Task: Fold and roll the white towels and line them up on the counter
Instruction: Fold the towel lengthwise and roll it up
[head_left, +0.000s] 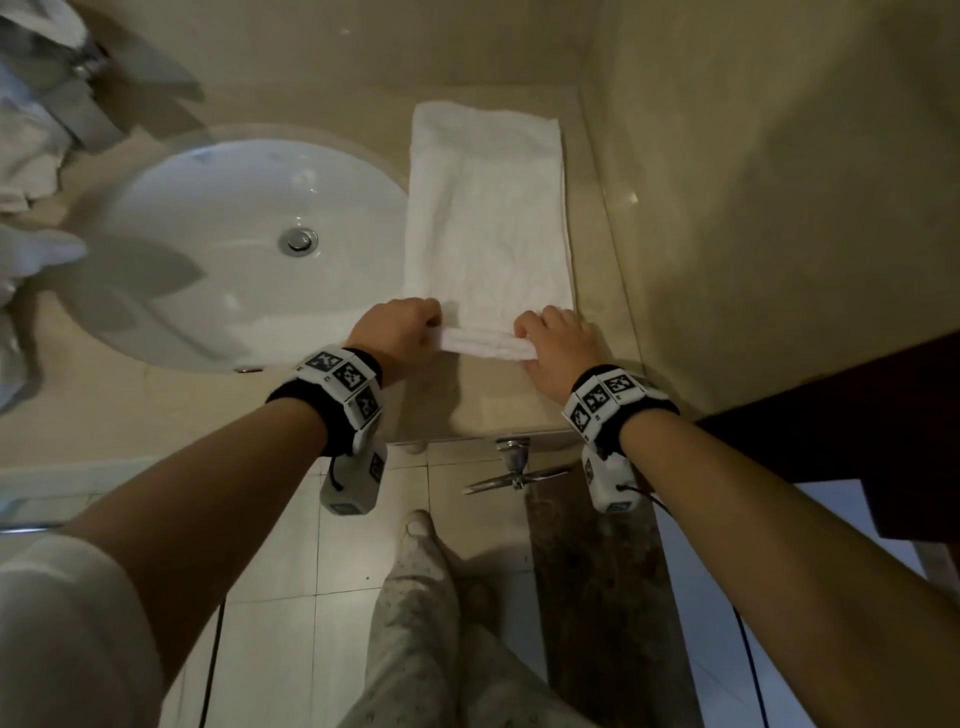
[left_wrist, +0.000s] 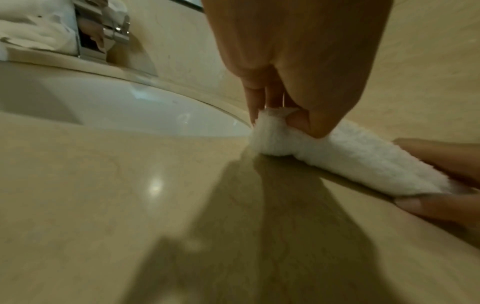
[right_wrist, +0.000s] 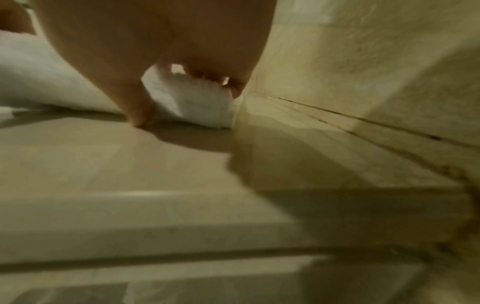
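Head view: your left hand (head_left: 400, 327) and right hand (head_left: 553, 340) each grip one end of the small roll started at the near end of a folded white towel (head_left: 488, 208). The towel lies flat on the beige table (head_left: 291, 410), running from near to far between the white sink (head_left: 249, 249) on its left and the wall (head_left: 779, 208) on its right. More white towels (head_left: 26, 156) are heaped at the far left, beside the chrome tap (head_left: 85, 62).

Left wrist view: your left hand (left_wrist: 298, 72) pinches the left end of the towel roll (left_wrist: 337, 156), thumb on the near side and fingers (left_wrist: 255, 100) curled over the top. The right hand (left_wrist: 441, 181) holds the other end. The roll rests on the table (left_wrist: 103, 205), just right of the sink (left_wrist: 116, 107).

Right wrist view: blurred, but your right hand (right_wrist: 155, 51) is closed over the right end of the towel roll (right_wrist: 194, 102), thumb tip touching the table (right_wrist: 103, 164), with the wall (right_wrist: 363, 72) just beside it.
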